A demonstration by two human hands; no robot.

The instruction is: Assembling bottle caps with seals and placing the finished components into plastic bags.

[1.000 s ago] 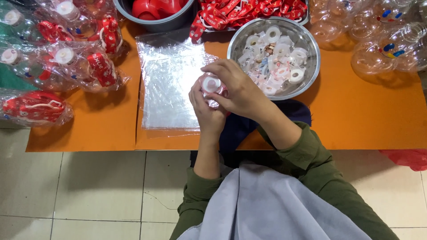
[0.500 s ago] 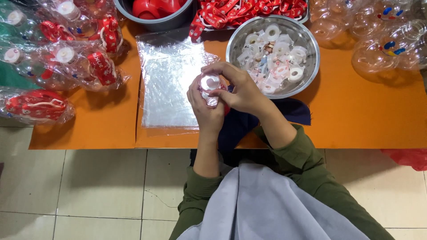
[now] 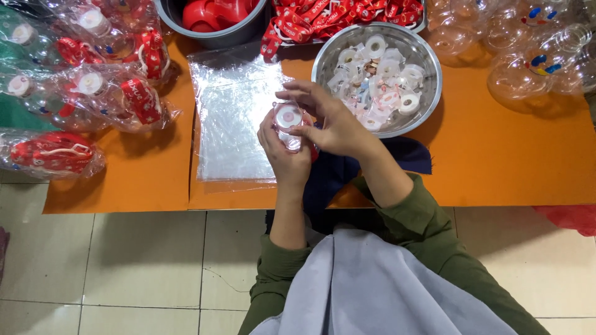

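Orange table (image 3: 509, 161), steel bowl (image 3: 428, 93), plastic sheets (image 3: 233, 118), bagged bottles (image 3: 93, 93)

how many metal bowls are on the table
2. One silver bowl holding white ring-shaped pieces sits just past the right hand. A darker bowl holding red parts is at the top edge, partly cut off. More may lie out of frame.

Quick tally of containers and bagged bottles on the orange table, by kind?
Metal bowls: 2, one with white ring parts, one with red caps
Bagged bottles with red straps, left side: about 5 in view
Stack of clear plastic bags: 1
Bottle in both hands: 1
Total: about 9
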